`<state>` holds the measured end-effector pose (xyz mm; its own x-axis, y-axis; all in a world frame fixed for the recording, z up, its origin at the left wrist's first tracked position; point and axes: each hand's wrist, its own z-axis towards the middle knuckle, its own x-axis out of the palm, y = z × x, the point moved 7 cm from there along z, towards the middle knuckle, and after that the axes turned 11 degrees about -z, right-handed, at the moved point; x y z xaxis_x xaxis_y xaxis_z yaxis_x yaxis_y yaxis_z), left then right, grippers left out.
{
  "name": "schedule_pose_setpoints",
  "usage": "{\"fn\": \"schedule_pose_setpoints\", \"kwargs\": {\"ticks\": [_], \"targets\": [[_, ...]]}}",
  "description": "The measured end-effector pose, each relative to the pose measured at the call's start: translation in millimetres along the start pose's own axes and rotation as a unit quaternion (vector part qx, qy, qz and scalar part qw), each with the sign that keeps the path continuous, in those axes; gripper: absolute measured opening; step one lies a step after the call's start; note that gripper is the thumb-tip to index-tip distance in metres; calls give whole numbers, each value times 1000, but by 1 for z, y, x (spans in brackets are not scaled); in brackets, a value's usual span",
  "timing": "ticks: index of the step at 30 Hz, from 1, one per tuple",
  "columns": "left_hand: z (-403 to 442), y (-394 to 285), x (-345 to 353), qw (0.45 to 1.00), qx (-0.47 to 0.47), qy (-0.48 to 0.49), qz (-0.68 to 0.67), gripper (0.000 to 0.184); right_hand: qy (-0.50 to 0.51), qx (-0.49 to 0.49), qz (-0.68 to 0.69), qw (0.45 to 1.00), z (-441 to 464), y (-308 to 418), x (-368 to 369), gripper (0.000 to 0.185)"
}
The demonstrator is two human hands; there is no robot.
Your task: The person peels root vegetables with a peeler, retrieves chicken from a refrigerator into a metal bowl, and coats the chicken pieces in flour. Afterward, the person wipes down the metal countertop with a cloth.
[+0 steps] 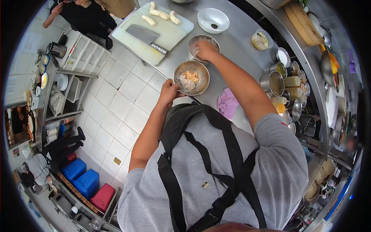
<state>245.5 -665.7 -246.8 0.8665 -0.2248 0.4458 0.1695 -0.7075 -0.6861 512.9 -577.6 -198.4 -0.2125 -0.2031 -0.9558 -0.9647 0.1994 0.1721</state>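
My left hand [170, 92] grips the rim of a metal mixing bowl [205, 86] at the counter's front edge. In that bowl lie a pale, floury lump [186, 82] and some orange-yellow pieces [192, 75]. My right hand [206, 50] reaches down into a second metal bowl [192, 55] just behind, its fingers curled together; a whitish coating shows inside. What the fingertips hold, if anything, is hidden.
A cutting board [170, 38] carries a cleaver [143, 34] and several pale, peeled pieces [159, 14]. Nearby are a white bowl [213, 17], a plastic tub [261, 40], a purple cloth [228, 103] and metal pots [272, 83]. Other people stand at the far left.
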Motion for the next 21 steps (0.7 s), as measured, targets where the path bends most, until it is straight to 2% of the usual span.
{"fn": "schedule_pose_setpoints", "kwargs": {"ticks": [1,3,4,6,10,14,16,17,21], "targets": [[0,-2,0,1000,2,-2,-1,13,0,-3,0,1000,1,3,-1,46],[0,3,-2,1000,-8,-5,9,12,-57,75,32,995,-3,-8,-5,49],[1,5,-3,1000,-10,-4,11,12,-56,78,33,995,-4,-9,-2,49],[4,5,-4,1000,-13,-6,14,12,13,20,-21,1000,-2,-4,12,56],[2,1,-5,1000,-1,-3,4,12,19,-6,-24,1000,12,-13,10,49],[-1,4,-4,1000,-12,-8,0,11,-14,3,28,999,8,-26,-12,44],[2,1,-4,1000,-14,-12,-2,11,-1,36,110,993,9,-38,-14,43],[3,1,-4,1000,-11,-8,-1,10,-52,-9,111,992,7,-36,-21,40],[2,4,-5,1000,-10,-12,6,9,-19,6,157,987,-46,0,-63,38]]}}
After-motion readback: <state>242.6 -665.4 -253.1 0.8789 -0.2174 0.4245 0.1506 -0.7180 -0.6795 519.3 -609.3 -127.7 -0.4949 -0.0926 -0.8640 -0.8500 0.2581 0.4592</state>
